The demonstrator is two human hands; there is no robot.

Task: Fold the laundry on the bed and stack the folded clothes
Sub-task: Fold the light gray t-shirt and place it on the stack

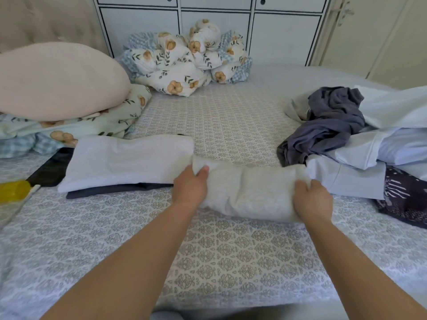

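Note:
A folded white fluffy towel (250, 190) lies across the middle of the patterned bed (231, 250). My left hand (190, 187) grips its left end, thumb on top. Its right end is gripped by my right hand (314, 200). To the left sits a stack of folded clothes (127, 161): a white piece on top, dark ones beneath. On the right lies a heap of unfolded laundry (351, 132), with a grey-purple garment, pale blue shirts and a dark patterned cloth (404, 197).
A pink pillow (57, 79) rests on a floral quilt (69, 128) at the left. A bundled floral duvet (187, 58) sits at the far side before white cabinets (212, 17). A yellow object (13, 189) is at the left edge.

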